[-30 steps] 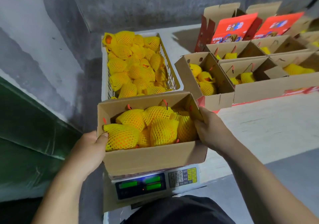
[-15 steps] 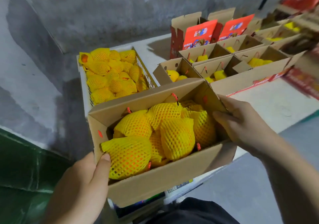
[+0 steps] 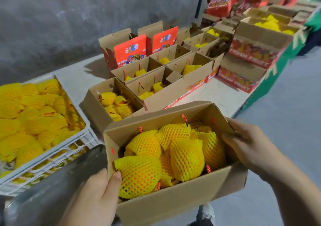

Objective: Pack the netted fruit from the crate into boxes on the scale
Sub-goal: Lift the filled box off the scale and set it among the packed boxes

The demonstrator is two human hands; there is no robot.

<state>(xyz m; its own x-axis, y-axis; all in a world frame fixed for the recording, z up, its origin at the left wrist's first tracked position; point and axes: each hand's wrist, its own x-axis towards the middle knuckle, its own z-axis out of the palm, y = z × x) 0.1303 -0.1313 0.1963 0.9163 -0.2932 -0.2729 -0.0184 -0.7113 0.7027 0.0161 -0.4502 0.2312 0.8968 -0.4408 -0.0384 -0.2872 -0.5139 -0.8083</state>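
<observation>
Full box (image 3: 175, 203) w/ netted fruit (image 3: 140, 175) at 6 o'clock, held up off the counter (image 3: 224, 97). L hand (image 3: 93, 198) grips its left wall, R hand (image 3: 246, 149) its right wall. Crate (image 3: 52, 152) at 9 o'clock, other boxes (image 3: 156, 86) at 12–2.

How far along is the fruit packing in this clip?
Done: the box is filled with netted fruit. In hand: the left hand and right hand grip its ends, off the scale pan. Left: the crate is nearly full, and several boxes on the table hold few fruit.
</observation>
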